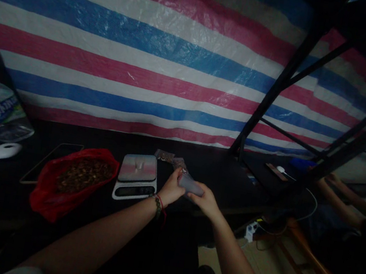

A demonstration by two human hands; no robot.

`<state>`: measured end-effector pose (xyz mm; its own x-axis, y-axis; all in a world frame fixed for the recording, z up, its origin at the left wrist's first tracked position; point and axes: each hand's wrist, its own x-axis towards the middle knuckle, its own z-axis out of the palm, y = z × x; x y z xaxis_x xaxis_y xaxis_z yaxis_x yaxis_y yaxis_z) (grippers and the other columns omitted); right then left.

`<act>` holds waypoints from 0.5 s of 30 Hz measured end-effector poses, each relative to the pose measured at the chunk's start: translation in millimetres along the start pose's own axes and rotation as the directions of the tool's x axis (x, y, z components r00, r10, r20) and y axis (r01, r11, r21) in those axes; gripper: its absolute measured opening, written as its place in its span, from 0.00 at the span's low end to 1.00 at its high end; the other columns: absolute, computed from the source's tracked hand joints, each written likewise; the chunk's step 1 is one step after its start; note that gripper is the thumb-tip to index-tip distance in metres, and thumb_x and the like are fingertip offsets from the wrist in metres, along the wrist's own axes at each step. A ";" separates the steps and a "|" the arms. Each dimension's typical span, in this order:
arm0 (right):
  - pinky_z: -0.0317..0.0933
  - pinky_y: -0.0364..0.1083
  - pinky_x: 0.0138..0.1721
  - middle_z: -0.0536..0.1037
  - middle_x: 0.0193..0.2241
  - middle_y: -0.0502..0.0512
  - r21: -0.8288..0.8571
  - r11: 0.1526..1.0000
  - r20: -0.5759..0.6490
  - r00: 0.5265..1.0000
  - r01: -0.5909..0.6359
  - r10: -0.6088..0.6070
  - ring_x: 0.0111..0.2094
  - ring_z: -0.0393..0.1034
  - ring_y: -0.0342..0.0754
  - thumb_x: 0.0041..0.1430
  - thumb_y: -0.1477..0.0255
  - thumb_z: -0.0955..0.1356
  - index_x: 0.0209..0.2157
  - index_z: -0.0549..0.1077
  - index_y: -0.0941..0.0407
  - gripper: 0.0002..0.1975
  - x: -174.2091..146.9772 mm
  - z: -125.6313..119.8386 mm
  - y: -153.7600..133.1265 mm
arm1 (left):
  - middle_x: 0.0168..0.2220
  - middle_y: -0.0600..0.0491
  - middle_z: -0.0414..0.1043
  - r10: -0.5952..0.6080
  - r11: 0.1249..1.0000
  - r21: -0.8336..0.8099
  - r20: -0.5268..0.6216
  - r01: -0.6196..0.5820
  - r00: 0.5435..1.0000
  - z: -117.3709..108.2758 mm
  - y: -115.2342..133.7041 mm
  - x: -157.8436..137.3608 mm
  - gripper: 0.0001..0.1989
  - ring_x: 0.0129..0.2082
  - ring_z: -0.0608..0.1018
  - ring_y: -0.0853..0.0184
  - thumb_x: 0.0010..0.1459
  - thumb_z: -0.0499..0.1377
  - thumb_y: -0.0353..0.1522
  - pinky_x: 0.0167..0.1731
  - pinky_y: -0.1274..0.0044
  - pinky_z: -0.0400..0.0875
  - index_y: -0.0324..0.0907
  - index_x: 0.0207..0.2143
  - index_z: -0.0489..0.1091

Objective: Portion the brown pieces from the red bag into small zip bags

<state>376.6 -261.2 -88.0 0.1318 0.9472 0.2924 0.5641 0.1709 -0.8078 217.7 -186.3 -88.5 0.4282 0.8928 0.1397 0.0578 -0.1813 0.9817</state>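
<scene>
Both hands meet over the black table just right of the scale. A translucent, whitish plastic bag (190, 185) is held between them; whether it is one bag or a small stack I cannot tell. My left hand (172, 190) grips its left side, and my right hand (206, 200) has fingers closed on its right end. Just beyond the hands lie two small clear packets, one a packet of brown bits (165, 156), the other a second packet (178, 162). The white kitchen scale (136, 177) carries a small clear cup (139, 163) on its plate.
Left of the scale, a red plastic bag (49, 199) lies open, full of brown seed-like pieces (83, 175). A white computer mouse (5, 151) and a large plastic bottle (1, 111) stand farther left. Black frame posts (269, 100) rise at right, where another person's arms (340, 201) show.
</scene>
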 end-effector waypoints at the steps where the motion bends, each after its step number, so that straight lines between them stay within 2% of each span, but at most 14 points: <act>1: 0.63 0.50 0.44 0.74 0.41 0.58 -0.010 1.000 0.008 1.000 0.022 -0.022 0.41 0.70 0.53 0.46 0.63 0.71 0.45 0.72 0.58 0.23 -0.3 -0.5 0.6 | 0.51 0.44 0.65 -0.004 1.000 -0.005 0.021 0.004 1.000 -0.4 0.0 -0.3 0.42 0.49 0.70 0.62 0.37 0.58 0.18 0.53 0.71 0.62 0.36 0.59 0.53; 4: 0.62 0.50 0.44 0.74 0.41 0.57 -0.034 0.995 0.034 0.995 0.094 -0.092 0.42 0.69 0.52 0.48 0.64 0.70 0.43 0.73 0.56 0.20 -0.7 -1.8 -0.7 | 0.49 0.45 0.66 -0.007 0.997 0.079 0.040 0.004 0.999 -1.4 1.5 -1.8 0.38 0.48 0.70 0.61 0.37 0.58 0.18 0.51 0.71 0.62 0.36 0.56 0.58; 7: 0.63 0.48 0.42 0.75 0.36 0.56 -0.023 0.990 0.092 0.987 0.137 -0.135 0.38 0.70 0.50 0.52 0.65 0.68 0.36 0.75 0.57 0.12 -1.0 -2.6 -5.2 | 0.49 0.44 0.64 0.002 0.980 0.199 0.041 -0.010 0.999 -2.0 4.5 -2.7 0.31 0.50 0.69 0.60 0.37 0.57 0.18 0.51 0.71 0.62 0.35 0.49 0.64; 9: 0.64 0.46 0.39 0.75 0.34 0.55 -0.004 0.989 0.110 0.983 0.148 -0.147 0.36 0.70 0.49 0.55 0.66 0.66 0.32 0.75 0.57 0.10 -1.5 -3.2 -8.0 | 0.48 0.46 0.65 0.028 0.976 0.216 0.032 -0.034 0.999 -2.6 6.6 -2.5 0.28 0.49 0.69 0.62 0.38 0.56 0.17 0.50 0.72 0.62 0.36 0.46 0.65; 12: 0.64 0.46 0.38 0.76 0.35 0.56 0.000 0.989 0.067 0.987 0.146 -0.145 0.36 0.70 0.48 0.57 0.66 0.65 0.32 0.76 0.56 0.10 -2.8 -4.6 -10.3 | 0.42 0.51 0.69 0.069 0.982 0.174 0.031 -0.073 0.997 -4.6 9.2 -1.8 0.26 0.43 0.72 0.67 0.40 0.54 0.16 0.47 0.75 0.64 0.39 0.44 0.63; 15: 0.64 0.47 0.41 0.77 0.36 0.56 0.003 0.989 0.103 0.984 0.149 -0.149 0.38 0.71 0.49 0.56 0.67 0.66 0.36 0.76 0.56 0.10 -4.5 -5.6 -10.5 | 0.38 0.52 0.69 0.040 0.979 0.197 0.075 -0.055 0.996 -7.3 10.7 -2.0 0.26 0.38 0.73 0.68 0.41 0.52 0.16 0.42 0.76 0.66 0.39 0.45 0.62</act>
<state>374.7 -268.8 -77.9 -0.0380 0.9340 0.3552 0.5754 0.3111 -0.7564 210.9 -187.0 -77.3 0.4966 0.8514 0.1692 0.2109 -0.3074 0.9279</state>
